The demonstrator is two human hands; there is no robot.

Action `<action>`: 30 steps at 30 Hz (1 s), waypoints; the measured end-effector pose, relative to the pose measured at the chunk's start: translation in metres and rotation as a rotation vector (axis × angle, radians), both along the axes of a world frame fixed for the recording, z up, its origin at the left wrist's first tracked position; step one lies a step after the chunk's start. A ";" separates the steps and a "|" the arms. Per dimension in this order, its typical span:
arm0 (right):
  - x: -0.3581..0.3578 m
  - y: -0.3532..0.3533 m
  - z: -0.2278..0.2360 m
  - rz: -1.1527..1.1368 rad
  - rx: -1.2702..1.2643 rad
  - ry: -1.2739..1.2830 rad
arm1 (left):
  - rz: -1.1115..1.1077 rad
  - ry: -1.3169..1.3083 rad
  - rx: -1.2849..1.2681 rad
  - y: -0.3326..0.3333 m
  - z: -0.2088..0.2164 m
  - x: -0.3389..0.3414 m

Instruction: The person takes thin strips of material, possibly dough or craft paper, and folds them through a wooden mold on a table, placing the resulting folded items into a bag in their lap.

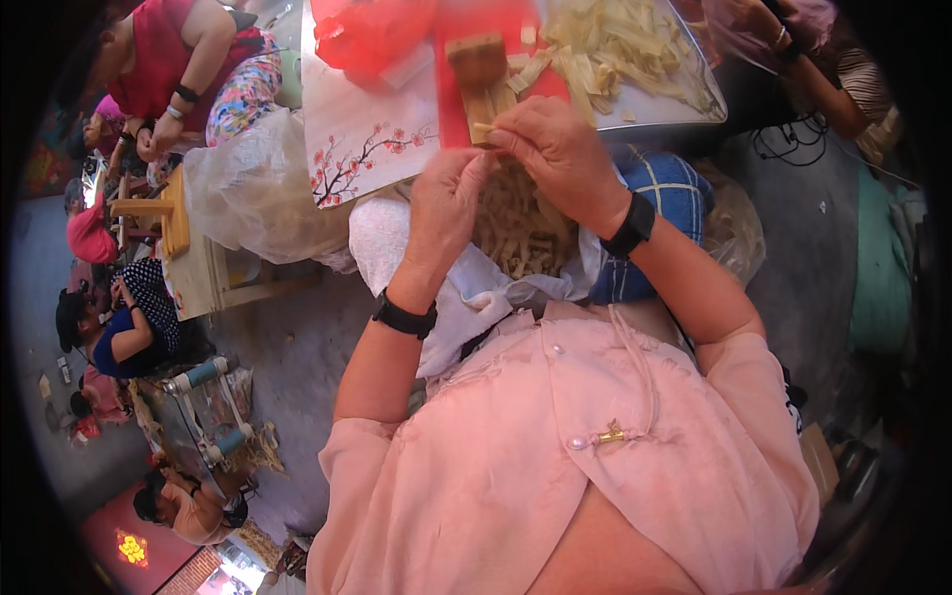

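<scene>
My right hand (557, 151) pinches a short pale yellow strip (482, 133) between thumb and fingers. Close beside it my left hand (446, 200) is closed with its fingertips pressed together, and what they hold is too small to make out. Just beyond the fingers stands a small wooden block (476, 61) on a wooden base, resting on a red sheet (452, 104). Below my hands, in my lap, lies a heap of similar pale strips (524, 233) on a white cloth (381, 241).
Loose flat yellowish strips (620, 55) pile up on the table (654, 114) at far right. A red plastic bag (375, 40) lies at far left on a flower-printed sheet (347, 149). Blue checked cloth (659, 193) hangs near my right forearm. Other people sit at left and far right.
</scene>
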State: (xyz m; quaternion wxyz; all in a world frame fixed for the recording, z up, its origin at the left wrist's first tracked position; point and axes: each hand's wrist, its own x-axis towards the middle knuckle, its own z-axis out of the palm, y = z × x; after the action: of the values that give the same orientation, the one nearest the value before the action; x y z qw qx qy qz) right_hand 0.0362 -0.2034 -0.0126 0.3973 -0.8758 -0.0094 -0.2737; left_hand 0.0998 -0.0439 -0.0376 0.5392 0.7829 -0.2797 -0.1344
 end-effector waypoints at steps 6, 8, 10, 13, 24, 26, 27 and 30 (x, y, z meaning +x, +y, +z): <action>-0.020 0.032 -0.001 0.224 0.128 -0.194 | -0.092 1.233 -0.639 0.002 0.024 -0.026; -0.026 0.035 -0.008 0.286 0.186 -0.139 | -0.121 1.215 -0.611 0.006 0.016 -0.014; -0.030 0.040 -0.010 0.390 0.319 -0.074 | -0.187 1.191 -0.644 0.006 0.001 -0.002; -0.028 0.040 0.006 0.381 0.552 0.076 | -0.286 1.081 -0.639 0.011 -0.001 -0.003; -0.006 0.022 -0.012 0.253 1.056 0.183 | 0.017 -0.372 -0.029 0.004 0.018 -0.026; -0.011 0.024 -0.001 0.308 1.251 0.332 | 0.063 -0.437 -0.076 0.003 0.021 -0.026; -0.013 0.026 0.005 0.368 1.441 0.485 | 0.112 -0.505 -0.123 0.002 0.024 -0.025; -0.024 0.033 0.011 0.321 1.172 0.423 | 0.054 -0.590 -0.075 0.005 0.024 -0.020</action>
State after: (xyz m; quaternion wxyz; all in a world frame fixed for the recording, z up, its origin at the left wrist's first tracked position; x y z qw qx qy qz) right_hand 0.0123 -0.1702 -0.0021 0.8392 -0.5363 0.0895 0.0079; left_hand 0.0793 -0.0388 -0.0141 0.4665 0.7748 -0.4084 0.1238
